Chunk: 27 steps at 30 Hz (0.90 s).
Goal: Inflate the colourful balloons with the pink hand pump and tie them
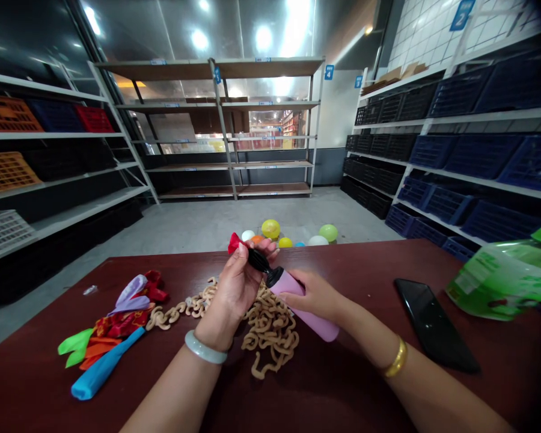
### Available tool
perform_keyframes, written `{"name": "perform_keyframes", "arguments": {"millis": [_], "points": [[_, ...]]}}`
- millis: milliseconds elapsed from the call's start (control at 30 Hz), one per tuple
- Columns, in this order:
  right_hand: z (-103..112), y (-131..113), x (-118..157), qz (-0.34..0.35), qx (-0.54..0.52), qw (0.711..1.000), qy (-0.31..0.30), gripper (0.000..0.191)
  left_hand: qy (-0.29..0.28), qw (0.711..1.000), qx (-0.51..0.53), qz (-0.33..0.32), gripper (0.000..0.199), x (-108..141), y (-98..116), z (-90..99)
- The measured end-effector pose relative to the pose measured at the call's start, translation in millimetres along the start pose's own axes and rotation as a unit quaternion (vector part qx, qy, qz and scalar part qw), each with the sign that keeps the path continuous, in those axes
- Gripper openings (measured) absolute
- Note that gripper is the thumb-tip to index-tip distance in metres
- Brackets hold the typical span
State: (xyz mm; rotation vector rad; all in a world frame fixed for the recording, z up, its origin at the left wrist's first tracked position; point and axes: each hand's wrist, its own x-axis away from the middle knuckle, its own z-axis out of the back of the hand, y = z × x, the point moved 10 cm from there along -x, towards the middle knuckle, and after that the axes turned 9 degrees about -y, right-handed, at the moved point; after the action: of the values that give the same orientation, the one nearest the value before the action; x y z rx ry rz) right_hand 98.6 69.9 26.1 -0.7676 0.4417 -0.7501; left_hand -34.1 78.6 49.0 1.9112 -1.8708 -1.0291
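Note:
My right hand [313, 294] wraps round the pink barrel of a balloon pump [318, 322], which is tilted up towards the left. Its black nozzle end [258, 260] lies against my left hand [241, 276]. My left thumb presses a red balloon [235, 242] at the nozzle's tip; the other fingers curl loosely behind. The balloon looks limp, and how far it sits over the nozzle is hidden. Below the hands lies a pile of tan, curved pieces [273, 334]. Left of it rest uninflated balloons: a blue one [106, 364], a green one [76, 347] and a lilac one [130, 293].
A black phone-like slab [435, 325] and a green-capped pouch of green liquid [507, 279] stand on the right of the dark red table [365, 379]. Beyond its far edge, inflated balloons [270, 228] lie on the floor. Shelves with crates [482, 156] line the sides.

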Motion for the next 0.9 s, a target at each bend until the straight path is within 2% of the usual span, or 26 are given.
{"name": "perform_keyframes", "arguments": {"millis": [133,367,533,700,900], "points": [[-2.6,-2.8,0.8,-0.002,0.029,1.0,-0.003,0.044,0.003,1.0,0.017,-0.016,0.024,1.0,-0.7,-0.8],[-12.5,-3.0,4.3,-0.029,0.063,0.998,-0.002,0.062,0.006,0.998,0.001,-0.069,0.026,-3.6,15.5,5.5],[-18.4,1.2,3.1,-0.076,0.139,0.987,-0.003,0.066,0.026,0.996,0.008,-0.09,0.024,-9.8,34.7,22.6],[-14.1,-2.0,-0.4,-0.045,0.187,0.981,-0.004,0.063,0.048,0.987,0.011,-0.153,0.027,-12.9,68.2,43.2],[1.1,6.9,-1.2,-0.044,0.225,0.973,-0.01,0.061,0.079,0.98,0.009,-0.181,0.03,-13.9,94.7,65.5]]}}
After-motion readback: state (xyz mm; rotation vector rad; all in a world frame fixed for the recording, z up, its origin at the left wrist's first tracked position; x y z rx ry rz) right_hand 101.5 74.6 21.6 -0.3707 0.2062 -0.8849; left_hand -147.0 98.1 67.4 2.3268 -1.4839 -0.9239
